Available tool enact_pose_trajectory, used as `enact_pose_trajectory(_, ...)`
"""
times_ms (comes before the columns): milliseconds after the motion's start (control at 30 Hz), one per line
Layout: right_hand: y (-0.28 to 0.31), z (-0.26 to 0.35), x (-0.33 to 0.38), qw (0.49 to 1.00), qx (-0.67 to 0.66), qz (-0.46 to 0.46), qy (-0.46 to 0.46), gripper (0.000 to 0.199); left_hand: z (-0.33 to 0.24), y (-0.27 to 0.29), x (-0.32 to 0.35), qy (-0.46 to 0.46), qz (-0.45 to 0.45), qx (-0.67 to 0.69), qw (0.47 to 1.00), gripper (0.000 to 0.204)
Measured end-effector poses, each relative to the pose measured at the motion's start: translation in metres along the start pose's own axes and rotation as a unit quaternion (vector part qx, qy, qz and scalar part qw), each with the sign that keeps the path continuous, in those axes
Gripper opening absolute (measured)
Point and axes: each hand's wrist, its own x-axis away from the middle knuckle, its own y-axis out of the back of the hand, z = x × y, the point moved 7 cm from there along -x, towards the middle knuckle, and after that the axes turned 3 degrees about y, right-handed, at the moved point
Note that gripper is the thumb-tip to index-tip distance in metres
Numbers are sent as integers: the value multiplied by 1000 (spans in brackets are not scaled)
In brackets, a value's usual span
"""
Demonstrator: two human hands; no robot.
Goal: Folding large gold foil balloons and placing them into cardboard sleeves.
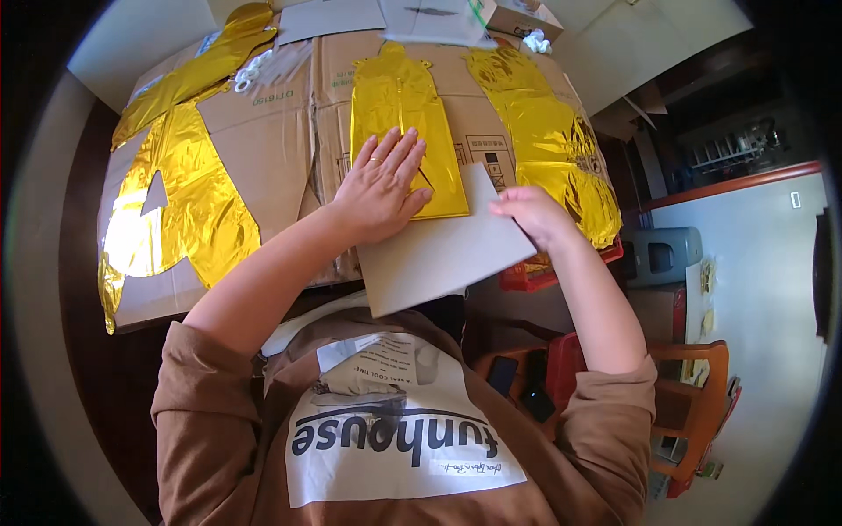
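My left hand [383,188] lies flat with fingers stretched out on a smooth gold foil balloon [399,96], deflated and folded into a long narrow shape. Under the balloon's near end is a pale grey cardboard sheet [438,254], which juts out past the table edge toward me. My right hand [537,217] pinches this sheet at its right side, thumb on top. To the left lies another flat gold foil balloon [197,188] with a triangular cut-out, and to the right a crumpled gold one [553,131].
Flattened brown cardboard [272,140] covers the table. At the back are white sheets [329,19], a clear plastic bag and a small box [524,16]. A red tray [529,273] sits by the near right edge. A wooden chair [693,408] and a blue-grey stool [664,254] stand at right.
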Motion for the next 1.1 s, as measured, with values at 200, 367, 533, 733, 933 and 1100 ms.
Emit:
enact_pose_trajectory(200, 8, -7, -51, 995, -11, -81, 57, 14, -15, 2, 7, -12, -33, 8, 999, 71)
enact_pose_trajectory(367, -29, 10, 9, 987, -151, -49, 16, 29, -24, -2, 20, -39, -37, -8, 999, 72)
enact_pose_trajectory(533, -42, 8, 28, 977, -113, -69, 169, 40, -33, 9, 20, -61, -46, 73, 994, 68)
enact_pose_trajectory(733, -43, -4, 55, 961, -185, -17, 207, 44, 6, 57, 47, 37, -183, 269, 945, 66)
enact_pose_trajectory(933, -66, -14, 100, 939, -264, 17, 220, 49, 31, 58, 89, 267, -36, 626, 732, 76)
enact_pose_trajectory(1100, -97, -24, 125, 941, -246, 15, 230, 49, 16, 60, 107, 302, 60, 675, 671, 79)
